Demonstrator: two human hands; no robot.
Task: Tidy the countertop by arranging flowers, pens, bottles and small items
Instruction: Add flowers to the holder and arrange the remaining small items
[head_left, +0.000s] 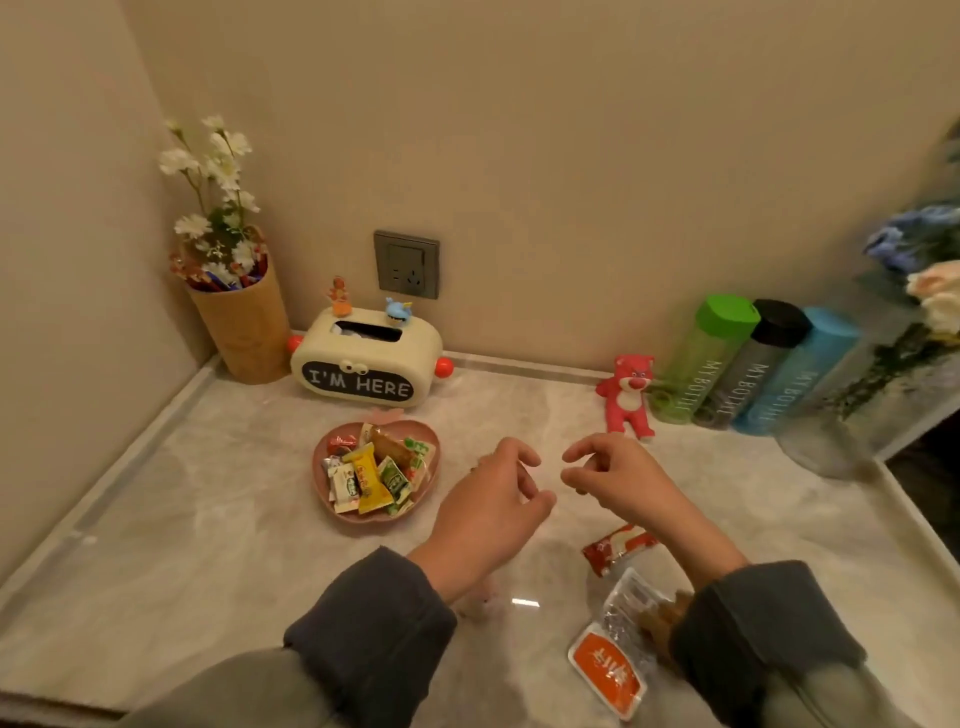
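Observation:
Both my hands hover over the middle of the marble countertop (208, 519), fingers loosely curled, holding nothing. My left hand (493, 499) is just right of a pink heart-shaped dish (324, 457) filled with wrapped sweets. My right hand (613, 478) is a little in front of a red bear toy (626, 395). Two snack packets lie under my right forearm: a red and white one (618, 548) and an orange one (608, 675). A brown cup (244, 322) in the back left corner holds white flowers (213, 176) and pens (208, 278). Green (701, 358), black (750, 364) and blue (795, 374) bottles lean against the back wall.
A cream tissue box (363, 364) reading "I'M HERE" stands by the back wall under a power socket (407, 265). A clear glass vase (857, 415) with blue and pale flowers (930, 270) stands at the far right. The counter drops off at the right edge.

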